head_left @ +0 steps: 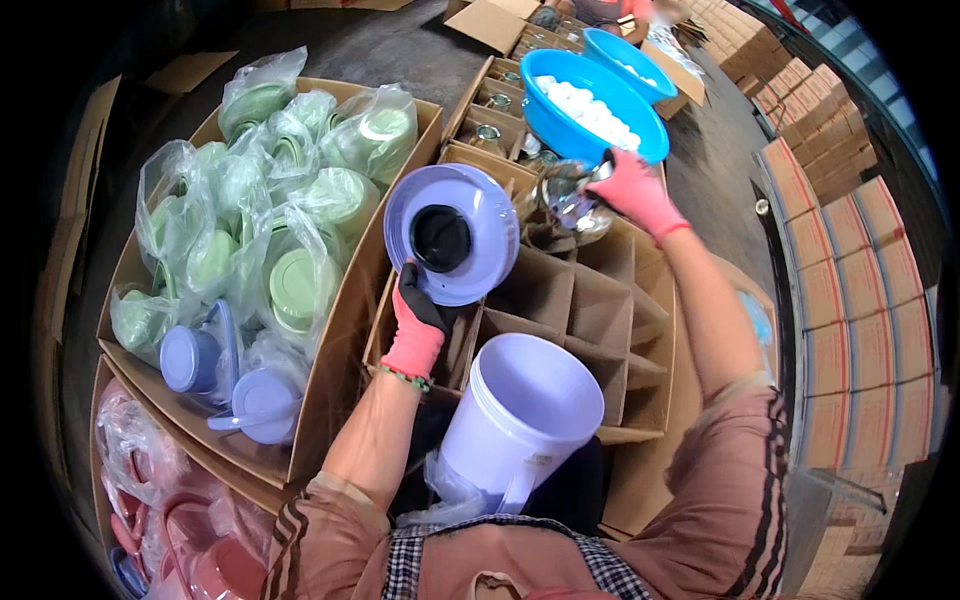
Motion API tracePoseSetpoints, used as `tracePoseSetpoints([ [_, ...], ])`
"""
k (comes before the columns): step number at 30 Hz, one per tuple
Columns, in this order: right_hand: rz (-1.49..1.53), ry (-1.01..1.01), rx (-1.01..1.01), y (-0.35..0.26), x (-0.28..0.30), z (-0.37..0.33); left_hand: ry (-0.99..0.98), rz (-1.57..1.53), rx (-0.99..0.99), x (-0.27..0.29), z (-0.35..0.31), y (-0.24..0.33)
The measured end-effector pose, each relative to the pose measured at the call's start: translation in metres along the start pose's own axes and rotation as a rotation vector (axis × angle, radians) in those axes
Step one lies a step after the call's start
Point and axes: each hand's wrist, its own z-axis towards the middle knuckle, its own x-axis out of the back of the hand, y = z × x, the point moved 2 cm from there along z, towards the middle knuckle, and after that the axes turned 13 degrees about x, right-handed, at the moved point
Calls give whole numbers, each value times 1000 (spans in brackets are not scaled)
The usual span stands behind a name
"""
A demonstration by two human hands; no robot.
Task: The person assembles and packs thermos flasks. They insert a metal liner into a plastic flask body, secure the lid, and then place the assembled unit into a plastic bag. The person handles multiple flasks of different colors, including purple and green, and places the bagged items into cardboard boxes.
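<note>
In my left hand [418, 325], gloved in pink and black, is a round purple lid [398, 205] with a black disc at its middle, held above the box. My right hand [635, 192], in a pink glove, grips a shiny, silvery glass vessel [570, 198] over the far part of the divided box; its exact shape is blurred. Below and between my arms a purple jug [535, 385] stands tilted with its wide mouth up and its handle toward me. Clear plastic wrap [445, 490] lies beside the jug's base.
A carton of bagged green jugs [300, 285] is at left, and pink ones [225, 570] below it. Cardboard dividers [600, 305] form cells ahead. Blue basins [540, 95] with white pieces stand beyond. Stacked cartons [865, 330] line the right; another person [600, 12] is far ahead.
</note>
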Motion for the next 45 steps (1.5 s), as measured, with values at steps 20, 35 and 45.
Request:
tracePoseSetpoints([
  [20,1360,461,147,-76,-13,-239,-129,1493,-1177,-94,-91,-7],
  [35,1280,302,-23,-67,-30,-228,-593,714,19,-16,-116,-37],
  [45,552,-639,174,-97,17,-217,-423,591,242,-34,-141,-47],
])
